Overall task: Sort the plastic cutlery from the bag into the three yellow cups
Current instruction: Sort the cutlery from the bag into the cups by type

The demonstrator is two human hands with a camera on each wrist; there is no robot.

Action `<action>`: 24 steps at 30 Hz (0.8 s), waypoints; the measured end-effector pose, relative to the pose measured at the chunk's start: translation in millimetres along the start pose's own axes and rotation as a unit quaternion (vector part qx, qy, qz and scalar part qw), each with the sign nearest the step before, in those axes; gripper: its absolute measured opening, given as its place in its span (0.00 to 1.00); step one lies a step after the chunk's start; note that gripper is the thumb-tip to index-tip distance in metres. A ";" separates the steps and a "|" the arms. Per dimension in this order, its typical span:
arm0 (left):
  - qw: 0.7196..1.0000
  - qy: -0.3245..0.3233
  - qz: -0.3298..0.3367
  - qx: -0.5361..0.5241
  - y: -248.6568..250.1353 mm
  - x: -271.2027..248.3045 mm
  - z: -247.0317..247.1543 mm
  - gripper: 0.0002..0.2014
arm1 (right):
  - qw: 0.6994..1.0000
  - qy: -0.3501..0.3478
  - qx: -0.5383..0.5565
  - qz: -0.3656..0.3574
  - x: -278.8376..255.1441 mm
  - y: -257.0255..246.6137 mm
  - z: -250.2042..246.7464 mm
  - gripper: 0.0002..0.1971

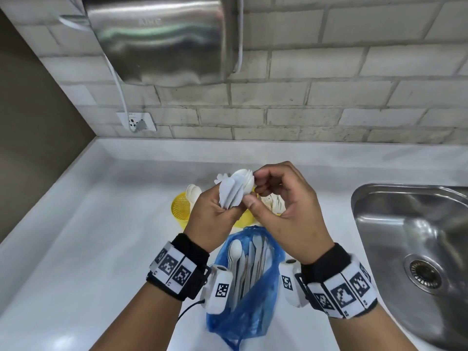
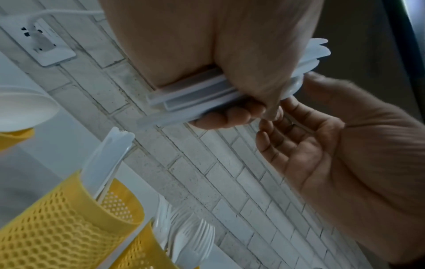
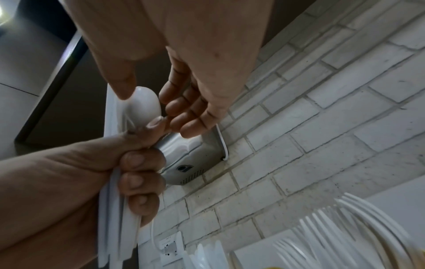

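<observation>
Cutlery bundle [image 1: 234, 190] | left hand [image 1: 212, 219] grips handles | heads up, near upright

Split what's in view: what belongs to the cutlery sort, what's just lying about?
Job:
- bundle of white cutlery, gripped by left hand
- right hand pinching a spoon in the bundle
- blue bag, cutlery still inside
- yellow cups, partly filled

Lying about:
- sink
- hand dryer
- wall socket

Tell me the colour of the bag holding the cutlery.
Blue, translucent; the bag shows best in the head view.
</observation>
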State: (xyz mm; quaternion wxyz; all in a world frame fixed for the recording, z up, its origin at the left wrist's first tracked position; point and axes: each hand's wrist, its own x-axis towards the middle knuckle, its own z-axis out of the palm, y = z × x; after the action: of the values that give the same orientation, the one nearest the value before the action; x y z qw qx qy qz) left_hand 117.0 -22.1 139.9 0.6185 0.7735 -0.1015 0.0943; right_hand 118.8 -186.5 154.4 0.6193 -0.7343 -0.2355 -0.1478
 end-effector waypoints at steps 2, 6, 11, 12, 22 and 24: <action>1.000 -0.001 0.000 -0.006 -1.4 -0.7 -0.8 0.11 | 1.000 0.002 0.002 0.008 -0.9 -1.0 2.1 0.17; 1.000 0.002 0.003 -0.006 -2.8 -1.4 -2.3 0.11 | 1.000 0.009 -0.016 -0.018 -2.7 -3.6 2.6 0.16; 1.000 0.013 0.007 -0.014 -5.0 0.1 -2.2 0.09 | 1.000 0.008 -0.019 -0.020 -3.5 -2.0 3.7 0.16; 1.000 0.007 0.011 -0.017 -3.7 0.2 -2.0 0.12 | 0.999 0.006 -0.026 -0.020 -3.6 -1.5 3.9 0.16; 1.000 0.004 0.015 0.005 5.3 -2.5 3.8 0.27 | 1.000 0.023 -0.006 -0.007 -6.4 2.5 4.6 0.13; 1.000 0.006 0.005 0.005 6.3 -3.8 4.3 0.26 | 1.000 0.020 0.014 0.003 -6.6 2.9 4.9 0.13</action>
State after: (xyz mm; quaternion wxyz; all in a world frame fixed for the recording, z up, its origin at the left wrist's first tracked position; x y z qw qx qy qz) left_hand 111.7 -27.4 143.9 0.6145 0.7756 -0.1014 0.1029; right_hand 114.4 -183.2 147.7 0.6347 -0.7230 -0.2227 -0.1576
